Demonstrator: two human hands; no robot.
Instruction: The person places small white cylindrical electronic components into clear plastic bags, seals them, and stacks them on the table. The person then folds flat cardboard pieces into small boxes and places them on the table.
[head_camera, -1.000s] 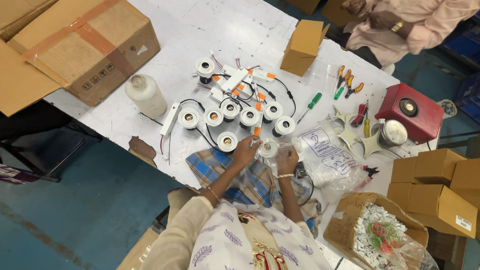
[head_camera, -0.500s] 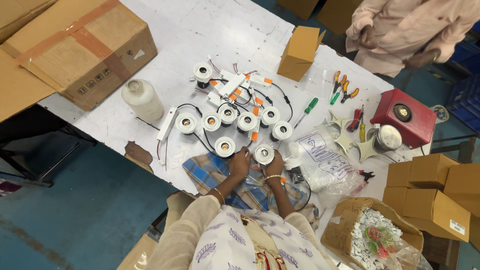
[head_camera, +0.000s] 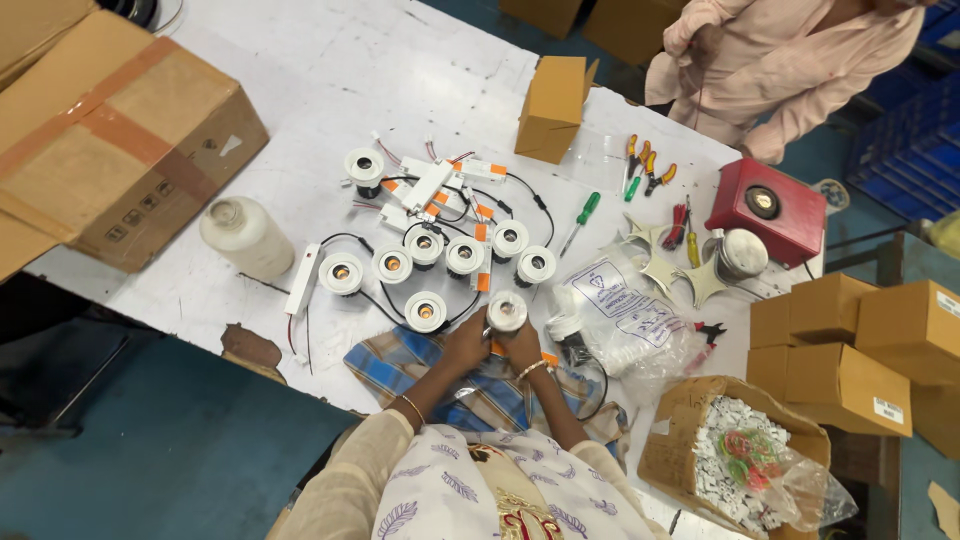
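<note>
Downlight (head_camera: 506, 311) held over white table (head_camera: 300, 90), blue floor (head_camera: 150, 450) below.

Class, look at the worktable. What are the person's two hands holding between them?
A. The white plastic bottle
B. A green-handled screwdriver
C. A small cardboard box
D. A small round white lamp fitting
D: the left hand and right hand meet around a round white lamp fitting, while the screwdriver, bottle and small box lie untouched on the table.

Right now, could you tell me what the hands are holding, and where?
Both hands, left hand and right hand, grip one round white light fitting by its lower body.
</note>
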